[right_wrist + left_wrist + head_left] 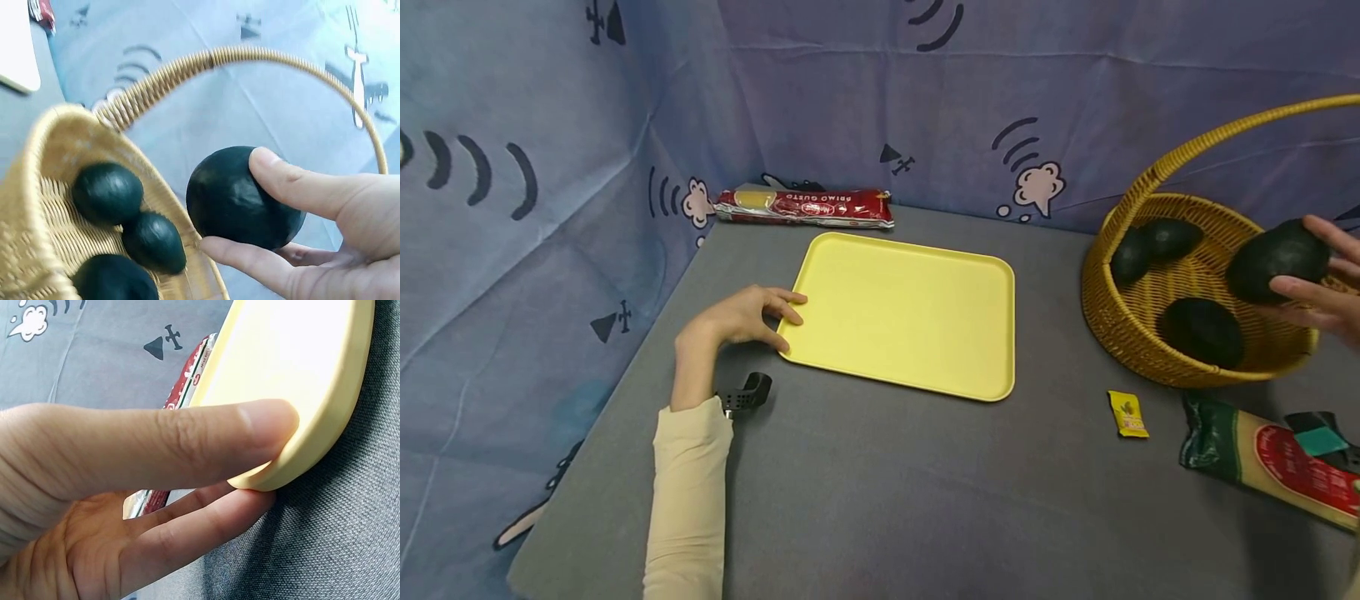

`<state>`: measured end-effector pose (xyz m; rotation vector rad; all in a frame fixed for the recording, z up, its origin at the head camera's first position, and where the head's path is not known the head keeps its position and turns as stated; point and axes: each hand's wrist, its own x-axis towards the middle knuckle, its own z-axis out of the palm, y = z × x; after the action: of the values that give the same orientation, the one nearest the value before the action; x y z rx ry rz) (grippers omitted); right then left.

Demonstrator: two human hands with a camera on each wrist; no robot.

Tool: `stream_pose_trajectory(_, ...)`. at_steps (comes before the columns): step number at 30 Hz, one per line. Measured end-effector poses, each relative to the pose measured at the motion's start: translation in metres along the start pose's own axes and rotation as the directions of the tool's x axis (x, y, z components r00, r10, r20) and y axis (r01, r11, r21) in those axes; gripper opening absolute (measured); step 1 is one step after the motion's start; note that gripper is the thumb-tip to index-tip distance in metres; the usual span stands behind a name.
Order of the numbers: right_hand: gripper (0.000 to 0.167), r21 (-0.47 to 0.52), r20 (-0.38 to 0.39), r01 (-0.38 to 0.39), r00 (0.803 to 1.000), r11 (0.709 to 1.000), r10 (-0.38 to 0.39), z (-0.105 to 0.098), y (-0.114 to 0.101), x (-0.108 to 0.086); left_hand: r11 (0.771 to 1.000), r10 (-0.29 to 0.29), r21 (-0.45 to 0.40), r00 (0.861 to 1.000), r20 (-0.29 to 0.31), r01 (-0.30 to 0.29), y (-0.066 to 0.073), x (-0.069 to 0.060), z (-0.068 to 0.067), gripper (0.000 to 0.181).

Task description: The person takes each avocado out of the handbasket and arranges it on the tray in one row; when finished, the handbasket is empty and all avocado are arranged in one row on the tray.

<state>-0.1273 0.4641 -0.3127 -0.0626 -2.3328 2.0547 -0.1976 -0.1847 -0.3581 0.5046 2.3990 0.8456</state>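
My left hand [741, 318] pinches the left edge of a yellow tray [902, 315]; in the left wrist view the thumb [250, 428] lies on top of the rim and fingers are beneath it. At the right, my right hand [1330, 292] grips a dark green avocado [1277, 260] over the right side of a wicker basket [1112, 325]. The right wrist view shows the held avocado [240, 197] between thumb and fingers. Inside the basket lie three more avocados, one of them [1202, 332] towards the front.
A red pasta packet [805, 207] lies behind the tray against the patterned cloth. In front of the basket are a small yellow packet [1127, 414] and a green, red and clear pasta packet [1270, 458]. The basket's tall handle [1217, 137] arches above it.
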Motion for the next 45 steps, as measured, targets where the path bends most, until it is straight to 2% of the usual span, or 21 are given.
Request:
stream_pose_trajectory(1,0.073,0.023,-0.038,-0.038,0.999,0.999,0.038,0.011,-0.007,-0.005,1.000,-0.001,0.001,1.000,0.000,0.001,0.000,0.000,0.000,0.039)
stream_pose_trajectory(3,0.073,0.062,-0.031,0.008,1.000,0.998,-0.006,0.022,-0.009,-0.013,1.000,0.003,0.001,1.000,0.000,-0.003,-0.001,-0.001,0.000,0.039)
stream_pose_trajectory(5,0.073,0.152,0.038,0.082,0.995,0.985,-0.088,0.026,-0.006,-0.015,1.000,0.012,0.002,1.000,-0.002,-0.012,-0.001,-0.001,0.000,0.039)
stream_pose_trajectory(6,0.074,0.165,0.064,0.107,0.991,0.981,-0.119,0.029,-0.005,-0.016,1.000,0.017,0.001,1.000,-0.004,-0.017,-0.001,-0.001,0.000,0.039)
stream_pose_trajectory(7,0.075,0.202,0.114,0.144,0.979,0.969,-0.169,0.028,-0.002,-0.015,1.000,0.023,0.000,1.000,-0.005,-0.023,-0.002,-0.001,0.000,0.039)
stream_pose_trajectory(9,0.075,0.231,0.165,0.171,0.963,0.958,-0.212,0.035,-0.003,-0.014,0.999,0.034,0.001,0.999,-0.007,-0.034,-0.002,-0.002,0.000,0.039)
stream_pose_trajectory(11,0.075,0.209,0.202,0.200,0.949,0.957,-0.242,0.046,-0.006,-0.014,0.999,0.036,-0.001,0.999,-0.009,-0.036,-0.003,-0.002,0.000,0.040)
stream_pose_trajectory(13,0.073,0.177,0.207,0.201,0.949,0.963,-0.236,0.064,-0.017,-0.019,0.999,0.035,-0.001,0.999,-0.008,-0.035,-0.003,-0.002,0.000,0.040)
stream_pose_trajectory(14,0.072,0.136,0.193,0.185,0.959,0.973,-0.209,0.075,-0.024,-0.023,0.999,0.033,-0.001,0.999,-0.008,-0.033,-0.003,-0.001,0.000,0.040)
stream_pose_trajectory(18,0.073,0.096,0.240,0.113,0.962,0.989,-0.133,0.104,-0.039,-0.029,1.000,0.015,0.003,1.000,-0.001,-0.015,-0.002,0.000,-0.001,0.040)
stream_pose_trajectory(20,0.075,0.071,0.275,0.051,0.959,0.996,-0.069,0.114,-0.043,-0.029,1.000,0.006,0.006,1.000,0.002,-0.007,-0.001,0.001,-0.002,0.041)
stream_pose_trajectory(22,0.076,0.087,0.316,0.000,0.948,0.996,-0.028,0.123,-0.044,-0.027,1.000,0.001,0.010,1.000,0.002,-0.001,-0.001,0.001,-0.002,0.041)
stream_pose_trajectory(23,0.077,0.104,0.345,-0.011,0.938,0.995,-0.025,0.127,-0.043,-0.025,1.000,0.001,0.011,1.000,0.003,-0.001,-0.001,0.001,-0.002,0.041)
stream_pose_trajectory(26,0.076,0.195,0.454,-0.031,0.889,0.980,-0.062,0.139,-0.039,-0.018,1.000,0.006,0.016,1.000,0.002,-0.006,-0.003,0.001,-0.002,0.041)
stream_pose_trajectory(29,0.074,0.255,0.523,-0.054,0.847,0.965,-0.091,0.153,-0.034,-0.013,1.000,0.022,0.018,1.000,0.001,-0.022,-0.005,0.001,-0.001,0.041)
stream_pose_trajectory(33,0.072,0.219,0.518,-0.094,0.855,0.971,-0.034,0.173,-0.028,-0.006,0.999,0.033,0.015,0.999,-0.003,-0.032,-0.005,0.001,0.000,0.041)
stream_pose_trajectory(37,0.071,0.235,0.532,-0.136,0.846,0.962,-0.010,0.189,-0.020,0.003,0.999,0.033,0.019,0.999,-0.008,-0.033,-0.004,0.000,0.001,0.045)
stream_pose_trajectory(40,0.071,0.239,0.540,-0.162,0.842,0.958,0.008,0.197,-0.016,0.007,0.998,0.053,0.024,0.999,-0.007,-0.053,-0.004,0.000,0.002,0.050)
stream_pose_trajectory(45,0.072,0.211,0.533,-0.182,0.845,0.960,0.043,0.205,-0.014,0.011,0.997,0.082,0.016,0.997,-0.012,-0.082,-0.003,-0.001,0.000,0.053)
